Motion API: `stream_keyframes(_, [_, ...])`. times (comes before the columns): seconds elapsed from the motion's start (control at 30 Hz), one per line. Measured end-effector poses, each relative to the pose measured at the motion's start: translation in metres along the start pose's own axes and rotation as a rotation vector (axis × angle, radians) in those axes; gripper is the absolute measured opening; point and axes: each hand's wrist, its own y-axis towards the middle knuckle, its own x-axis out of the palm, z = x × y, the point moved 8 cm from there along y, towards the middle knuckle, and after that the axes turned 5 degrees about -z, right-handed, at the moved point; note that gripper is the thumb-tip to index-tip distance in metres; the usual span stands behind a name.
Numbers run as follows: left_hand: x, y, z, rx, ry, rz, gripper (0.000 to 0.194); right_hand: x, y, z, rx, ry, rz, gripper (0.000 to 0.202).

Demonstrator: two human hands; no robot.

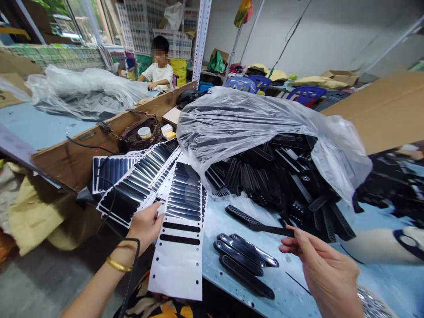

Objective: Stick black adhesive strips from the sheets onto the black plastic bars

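Observation:
My left hand (145, 227) is closed on the left edge of a white sticker sheet (175, 269) that carries rows of glossy black strips; its near part is bare white backing with punched holes. Between the thumb and fingers of my right hand (321, 260) is the thin end of a long black plastic piece (243, 216), whose wider, cross-hatched end points left over the table. Below it on the blue tabletop lie several glossy black elongated parts (243, 256), side by side. More sticker sheets (130, 194) lie fanned out behind my left hand.
A clear plastic bag (238, 119) spills many black plastic parts (265, 176) across the table (215, 221). A wooden board (82, 150) edges the left side, near a brown bag (139, 130). Cardboard (380, 110) stands right. A person (159, 70) sits beyond.

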Motion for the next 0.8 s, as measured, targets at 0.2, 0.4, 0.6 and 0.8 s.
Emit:
stream_keyframes(0.2, [0.091, 0.0, 0.079, -0.097, -0.475, -0.536, 0.031, 0.033, -0.039, -0.025, 0.084, 0.156, -0.328, 0.032])
stream_keyframes(0.4, [0.172, -0.015, 0.13, -0.291, -0.897, -0.987, 0.034, 0.035, -0.056, -0.032, 0.025, 0.089, -0.467, 0.029])
stream_keyframes(0.6, [0.195, -0.008, 0.129, -0.382, -0.988, -0.911, 0.033, -0.005, -0.035, -0.03, -0.27, -0.35, -0.131, 0.025])
stream_keyframes(0.8, [0.215, -0.011, 0.134, -0.374, -1.007, -0.906, 0.034, 0.035, -0.04, -0.044, -0.789, -0.625, -0.201, 0.013])
